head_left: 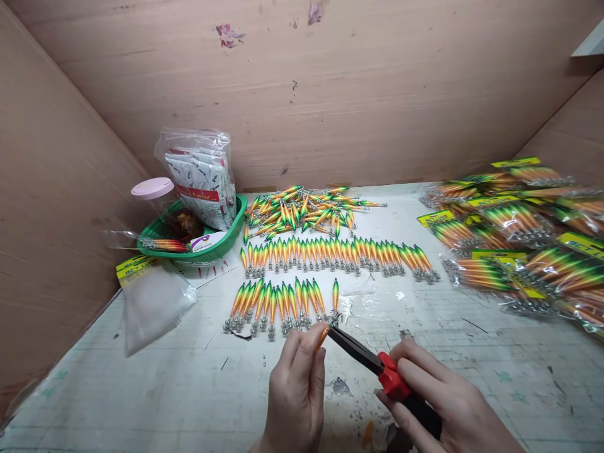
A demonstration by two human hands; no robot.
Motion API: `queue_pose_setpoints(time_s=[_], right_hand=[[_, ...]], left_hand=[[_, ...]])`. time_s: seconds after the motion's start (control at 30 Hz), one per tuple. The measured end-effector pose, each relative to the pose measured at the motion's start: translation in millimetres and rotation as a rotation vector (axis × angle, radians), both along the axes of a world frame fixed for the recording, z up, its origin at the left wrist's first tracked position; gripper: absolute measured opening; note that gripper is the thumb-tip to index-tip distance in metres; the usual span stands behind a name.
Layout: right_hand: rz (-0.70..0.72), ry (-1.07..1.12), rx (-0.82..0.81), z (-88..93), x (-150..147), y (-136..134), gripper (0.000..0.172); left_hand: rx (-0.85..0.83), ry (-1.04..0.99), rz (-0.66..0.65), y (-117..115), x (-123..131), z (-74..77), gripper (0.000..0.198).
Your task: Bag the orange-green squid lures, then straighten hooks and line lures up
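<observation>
My left hand (297, 384) pinches a fishing lure (323, 338); only a bit of its orange body shows between the fingers. Long-nose pliers (356, 352) with red and black handles are gripped in my right hand (438, 396). The plier tips meet the hook end of the held lure, though whether the jaws are closed on the hooks I cannot tell. Just beyond my hands lies a short row of green, yellow and orange lures (274, 305), hooks toward me, with one lure (335, 294) apart at its right. Behind it runs a longer row of lures (321, 255).
A loose heap of lures (297, 211) lies near the back wall. On the left stands a green basket (212, 248) with a bagged stack of packets (201, 182) and a pink-lidded cup (151, 189). Plastic bags (151, 302) lie before it. Packed lures (514, 220) pile up at the right.
</observation>
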State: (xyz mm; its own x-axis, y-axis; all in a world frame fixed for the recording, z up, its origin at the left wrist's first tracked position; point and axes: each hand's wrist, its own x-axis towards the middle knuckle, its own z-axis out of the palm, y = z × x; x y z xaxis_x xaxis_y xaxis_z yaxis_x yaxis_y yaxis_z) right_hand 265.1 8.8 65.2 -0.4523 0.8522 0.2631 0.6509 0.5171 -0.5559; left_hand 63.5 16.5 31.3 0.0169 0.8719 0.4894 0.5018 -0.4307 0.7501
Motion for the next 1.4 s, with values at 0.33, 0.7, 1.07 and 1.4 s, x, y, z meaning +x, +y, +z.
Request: queue_pose_setpoints(time_s=[0.33,0.7,1.07,1.4], right_hand=[[0.124,0.048,-0.013,-5.2,5,8,0.015],[0.095,0.107,-0.144,1.9,11,6,0.017],[0.085,0.053,-0.161,6.1,11,3,0.017],[0.088,0.019,-0.164,1.2,11,1,0.017]], left_hand=[[0.106,0.025,-0.083,-1,-1,-8.6,0.045],[-0.985,-1.031,-0.332,-5,4,13.2,0.048],[-0.535,-0.505,-0.145,-9,6,7.0,0.038],[-0.499,-0.412,-0.095,-3,7,8.3,0.025]])
